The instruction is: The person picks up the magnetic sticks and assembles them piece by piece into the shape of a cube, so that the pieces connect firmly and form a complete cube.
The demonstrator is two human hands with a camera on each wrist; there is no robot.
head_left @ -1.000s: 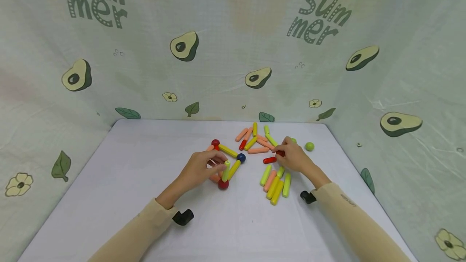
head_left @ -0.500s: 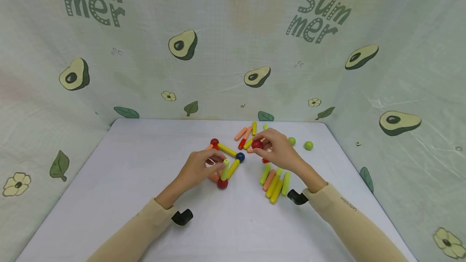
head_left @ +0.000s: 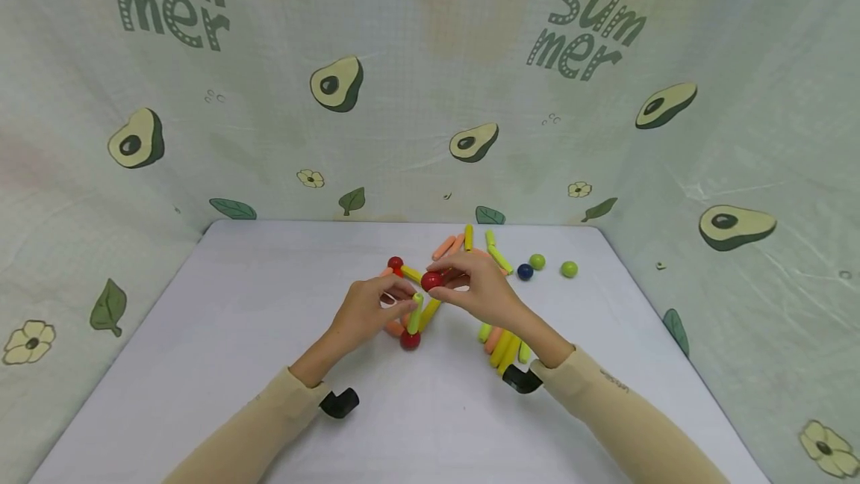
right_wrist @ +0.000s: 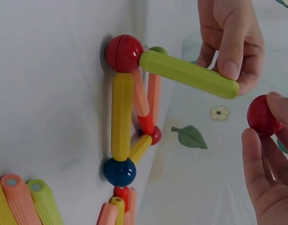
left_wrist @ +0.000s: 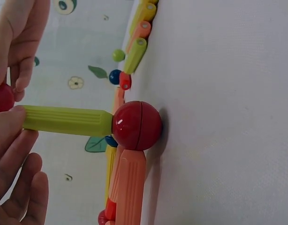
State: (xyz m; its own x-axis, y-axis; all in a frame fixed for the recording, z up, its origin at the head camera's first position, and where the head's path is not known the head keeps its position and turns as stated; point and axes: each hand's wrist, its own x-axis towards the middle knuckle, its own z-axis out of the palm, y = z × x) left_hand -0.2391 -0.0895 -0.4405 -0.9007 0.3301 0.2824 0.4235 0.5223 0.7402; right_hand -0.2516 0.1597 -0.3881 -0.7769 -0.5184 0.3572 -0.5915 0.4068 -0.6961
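Observation:
My left hand (head_left: 372,312) pinches the upper end of a lime-green magnetic rod (left_wrist: 71,121). This rod stands upright on a red ball (left_wrist: 137,125) at the near corner of a frame on the table. From that ball a yellow rod (right_wrist: 122,117) runs to a dark blue ball (right_wrist: 119,172), and a salmon rod (left_wrist: 131,187) leads another way. Between thumb and fingers my right hand (head_left: 480,290) holds another red ball (right_wrist: 264,115), close to the lime rod's top with a small gap showing in the right wrist view. In the head view that hand hides the frame's blue ball.
Right of the frame lies a row of yellow, salmon and lime rods (head_left: 500,349), partly behind my right forearm. More loose rods (head_left: 499,258) are scattered at the back. Two green balls (head_left: 569,269) and a loose blue ball (head_left: 525,272) sit at the back right.
My right hand has lifted the red ball from beside the loose pieces and carried it left to the lime rod's top. My left hand has stayed on the rod.

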